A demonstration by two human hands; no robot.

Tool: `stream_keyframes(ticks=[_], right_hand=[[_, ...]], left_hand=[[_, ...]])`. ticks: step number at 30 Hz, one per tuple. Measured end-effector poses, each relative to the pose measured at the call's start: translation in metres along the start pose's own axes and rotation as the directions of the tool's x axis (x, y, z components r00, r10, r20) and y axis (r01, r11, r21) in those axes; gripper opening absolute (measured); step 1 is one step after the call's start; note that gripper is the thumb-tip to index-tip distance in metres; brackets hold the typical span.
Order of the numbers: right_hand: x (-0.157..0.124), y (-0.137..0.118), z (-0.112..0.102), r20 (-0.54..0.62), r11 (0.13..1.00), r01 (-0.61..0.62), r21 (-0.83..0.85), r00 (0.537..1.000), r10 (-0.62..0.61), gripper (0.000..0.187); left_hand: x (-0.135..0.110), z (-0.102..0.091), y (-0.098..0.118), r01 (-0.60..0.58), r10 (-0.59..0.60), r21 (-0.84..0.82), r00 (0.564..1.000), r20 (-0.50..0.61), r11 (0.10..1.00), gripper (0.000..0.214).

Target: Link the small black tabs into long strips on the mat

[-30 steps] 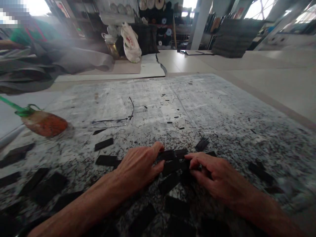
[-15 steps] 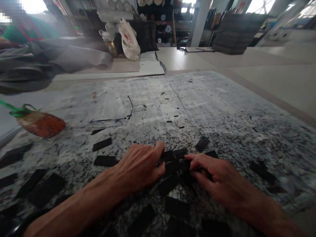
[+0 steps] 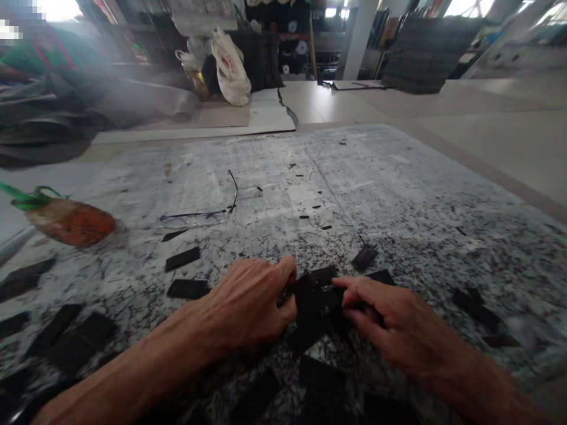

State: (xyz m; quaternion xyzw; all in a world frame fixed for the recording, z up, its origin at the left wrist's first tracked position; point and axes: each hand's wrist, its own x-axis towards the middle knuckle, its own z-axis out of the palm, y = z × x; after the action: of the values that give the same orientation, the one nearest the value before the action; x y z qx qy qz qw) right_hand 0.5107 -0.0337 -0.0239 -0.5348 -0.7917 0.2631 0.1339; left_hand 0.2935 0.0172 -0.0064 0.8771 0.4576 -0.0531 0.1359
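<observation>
Between my hands, low on the littered sheet, sits a cluster of small flat black pieces (image 3: 312, 295), possibly fabric or foam. My left hand (image 3: 254, 295) is closed, its thumb and index finger pinching the left edge of one piece. From the other side my right hand (image 3: 381, 304) has its fingers curled in a pinch at the right edge of the same cluster. Which piece lies between the right fingertips is hard to make out in the dark. Nearer to me lie more black rectangles (image 3: 322, 375), with another black piece (image 3: 364, 257) just beyond the right hand.
Dark scraps cover the pale sheet (image 3: 266, 159). Eyeglasses (image 3: 195, 218) lie ahead of my left hand, with an orange carrot-shaped object (image 3: 73, 221) further left. A white bag (image 3: 230, 68), a jar (image 3: 195, 74), grey cloth (image 3: 133, 97) and a dark stack (image 3: 429, 56) stand farther back.
The black pieces between my hands have shifted, and a larger dark surface now shows beside my left fingertips. Both hands stay in nearly the same place. The view has moved slightly.
</observation>
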Motion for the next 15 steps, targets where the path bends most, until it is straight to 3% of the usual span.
stream_keyframes(ticks=[7, 11, 15], right_hand=[[-0.001, 0.001, 0.002, -0.050, 0.999, 0.004, 0.050, 0.999, -0.001, 0.014], [-0.002, 0.001, 0.003, -0.053, 0.998, 0.000, 0.062, 0.999, 0.003, 0.013], [-0.002, 0.003, 0.004, -0.051, 0.998, 0.004, 0.056, 0.999, -0.001, 0.013]], left_hand=[[0.000, -0.006, -0.001, 0.061, -0.055, -0.214, 0.998, 0.032, 0.975, 0.012], [0.001, -0.008, -0.007, 0.103, -0.051, -0.455, 0.991, 0.125, 0.884, 0.013], [0.003, -0.009, -0.015, 0.090, -0.008, -0.531, 0.988, 0.153, 0.843, 0.019]])
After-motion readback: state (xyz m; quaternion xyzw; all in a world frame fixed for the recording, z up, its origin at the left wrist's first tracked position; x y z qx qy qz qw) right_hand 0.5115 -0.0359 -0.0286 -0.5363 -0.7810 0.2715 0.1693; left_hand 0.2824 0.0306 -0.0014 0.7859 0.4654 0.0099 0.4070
